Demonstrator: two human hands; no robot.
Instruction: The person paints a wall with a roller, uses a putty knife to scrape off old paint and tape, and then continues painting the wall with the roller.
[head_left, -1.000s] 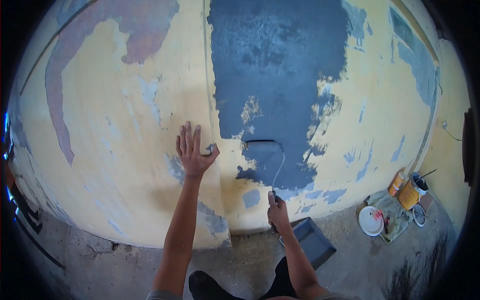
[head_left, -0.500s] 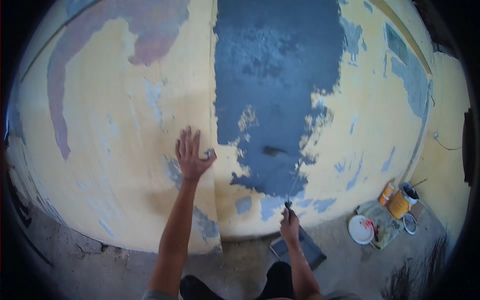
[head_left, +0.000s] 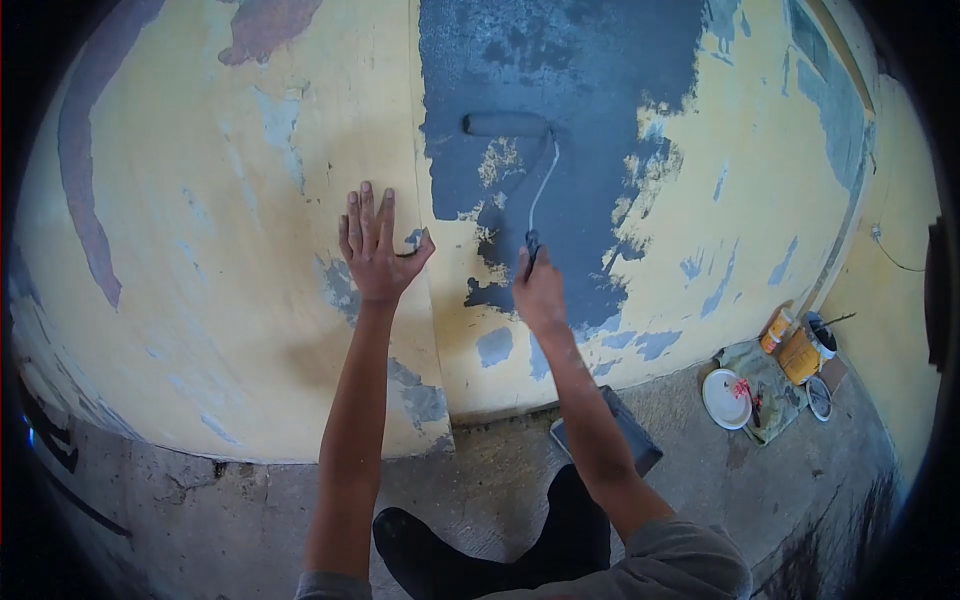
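My left hand (head_left: 378, 255) lies flat against the cream wall (head_left: 250, 330), its fingers spread, just left of a vertical edge. Beyond that edge is a large dark blue-grey painted patch (head_left: 590, 190) with ragged borders. My right hand (head_left: 540, 290) is closed round the dark handle of a paint roller (head_left: 505, 124). The roller's thin metal frame (head_left: 543, 190) rises from the handle, and its sleeve lies level on the dark patch, above a small bare spot of cream wall.
A dark paint tray (head_left: 630, 430) rests on the concrete floor (head_left: 480, 470), partly behind my right forearm. On the right floor are a white lid (head_left: 727, 399), a yellow bucket (head_left: 800, 357) and a smaller orange-and-white can (head_left: 774, 331). My dark boots stand near the wall.
The roller has moved up the dark patch, and my right hand has risen with it, arm further extended. My left hand stays on the wall. The view has tilted down somewhat.
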